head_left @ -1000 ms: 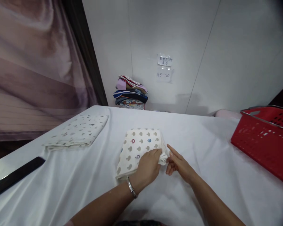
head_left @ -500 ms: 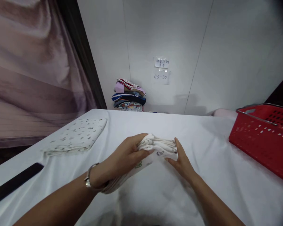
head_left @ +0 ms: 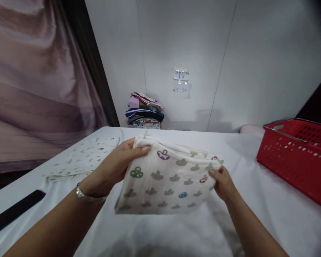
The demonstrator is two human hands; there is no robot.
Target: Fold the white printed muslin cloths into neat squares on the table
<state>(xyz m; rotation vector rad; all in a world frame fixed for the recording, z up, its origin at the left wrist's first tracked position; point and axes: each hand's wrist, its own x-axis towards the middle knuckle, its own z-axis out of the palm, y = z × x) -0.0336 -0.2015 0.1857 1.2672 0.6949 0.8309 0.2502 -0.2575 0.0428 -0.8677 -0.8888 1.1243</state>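
Both my hands hold a folded white cloth (head_left: 166,182) printed with grey, green, purple and red shapes, lifted off the white table (head_left: 256,210) and tilted toward me. My left hand (head_left: 115,166) is closed on its upper left edge, thumb on top. On the right edge my right hand (head_left: 221,182) pinches the cloth, fingers curled round it. A bracelet sits on my left wrist.
Another folded patterned cloth (head_left: 85,157) lies at the table's left. A red plastic basket (head_left: 296,155) stands at the right. A stack of folded clothes (head_left: 144,112) rests by the back wall under paper notes (head_left: 181,82). A black bar (head_left: 14,212) lies at the near left.
The cloth lay flat on the table a second ago. Both hands gripped it, raised it and turned its printed face toward me.
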